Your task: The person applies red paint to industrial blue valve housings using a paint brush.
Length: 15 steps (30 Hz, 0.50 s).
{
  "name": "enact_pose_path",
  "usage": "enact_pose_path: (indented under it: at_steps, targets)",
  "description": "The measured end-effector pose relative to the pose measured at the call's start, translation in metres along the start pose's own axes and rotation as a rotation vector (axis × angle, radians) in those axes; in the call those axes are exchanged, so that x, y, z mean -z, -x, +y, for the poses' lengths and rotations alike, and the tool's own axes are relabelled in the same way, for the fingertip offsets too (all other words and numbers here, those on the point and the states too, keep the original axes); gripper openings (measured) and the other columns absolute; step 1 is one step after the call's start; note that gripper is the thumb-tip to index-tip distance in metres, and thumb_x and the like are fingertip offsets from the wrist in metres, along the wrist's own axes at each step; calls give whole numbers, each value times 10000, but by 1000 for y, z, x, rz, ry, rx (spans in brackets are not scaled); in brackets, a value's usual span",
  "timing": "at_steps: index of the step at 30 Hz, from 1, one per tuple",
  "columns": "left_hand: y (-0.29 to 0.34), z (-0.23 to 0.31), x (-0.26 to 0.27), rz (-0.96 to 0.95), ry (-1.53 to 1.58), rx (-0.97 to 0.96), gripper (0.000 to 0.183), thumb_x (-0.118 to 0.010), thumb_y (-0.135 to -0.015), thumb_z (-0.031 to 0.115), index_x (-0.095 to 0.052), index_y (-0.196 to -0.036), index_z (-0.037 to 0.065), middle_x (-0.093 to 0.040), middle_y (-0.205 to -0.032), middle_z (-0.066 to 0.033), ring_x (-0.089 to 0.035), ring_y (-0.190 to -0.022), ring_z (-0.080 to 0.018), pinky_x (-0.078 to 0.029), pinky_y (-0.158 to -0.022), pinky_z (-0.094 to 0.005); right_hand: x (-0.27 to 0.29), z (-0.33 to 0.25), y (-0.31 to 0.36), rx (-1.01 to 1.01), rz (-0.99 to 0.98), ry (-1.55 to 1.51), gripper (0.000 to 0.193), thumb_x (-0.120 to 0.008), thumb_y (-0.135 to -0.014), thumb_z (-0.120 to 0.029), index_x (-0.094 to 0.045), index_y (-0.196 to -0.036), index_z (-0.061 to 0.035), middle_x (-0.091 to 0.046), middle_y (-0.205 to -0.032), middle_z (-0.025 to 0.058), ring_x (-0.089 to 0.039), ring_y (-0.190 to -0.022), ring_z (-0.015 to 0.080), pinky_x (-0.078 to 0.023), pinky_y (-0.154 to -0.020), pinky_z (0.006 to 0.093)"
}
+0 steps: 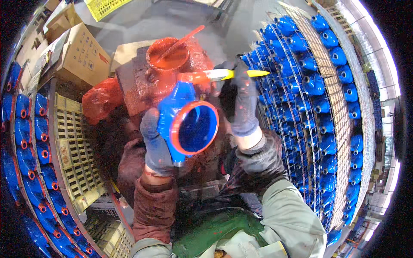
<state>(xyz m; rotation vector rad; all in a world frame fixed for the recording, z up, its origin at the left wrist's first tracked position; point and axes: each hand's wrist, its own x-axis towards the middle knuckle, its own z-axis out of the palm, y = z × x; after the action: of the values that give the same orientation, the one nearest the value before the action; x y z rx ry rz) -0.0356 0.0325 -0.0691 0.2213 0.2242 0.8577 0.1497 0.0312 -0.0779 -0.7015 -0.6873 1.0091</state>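
My left hand [155, 139], in a dark grey glove, is closed around the side of a blue water meter body [168, 109]. Its large round opening faces me, with a red-painted rim, and a narrower neck points away. In my right hand [244, 101], also gloved and spotted with red, is a paintbrush [222, 75] with a yellow handle. The brush lies level, its red-soaked bristles at the far neck of the body, where red paint shows. Just beyond stands a red-coated paint pot [149, 58] with a stick [189, 36] leaning in it.
Racks of blue meter bodies [314, 84] stand in rows on the right, with wire mesh between them. More blue bodies with red-ringed ends [26, 142] line the left, beside a cream plastic crate [77, 150]. A cardboard box [86, 56] sits at the far left.
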Motion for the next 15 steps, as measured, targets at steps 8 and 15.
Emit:
enact_pose_path:
  at_steps: [8, 15]
  targets:
    - [4, -8, 30, -412, 23, 341, 931, -620, -685, 713, -405, -1344, 93, -520, -1304, -142, -546, -1123, -291, -451, -942, -500, 32, 23, -8, -441, 77, -616, 319, -488, -982, -358, -585, -1133, -94, -675, -980, 82, -663, -769, 185, -544, -631, 252]
    - [1, 11, 2, -80, 152, 306, 821, -510, -821, 690, -483, -1307, 29, -515, -1335, -162, -501, -1221, -289, -342, -1092, -458, 20, -12, -14, -236, 201, -402, 428, -491, -951, -433, -624, -1051, -39, -614, -722, 107, -579, -607, 210, -492, -648, 330]
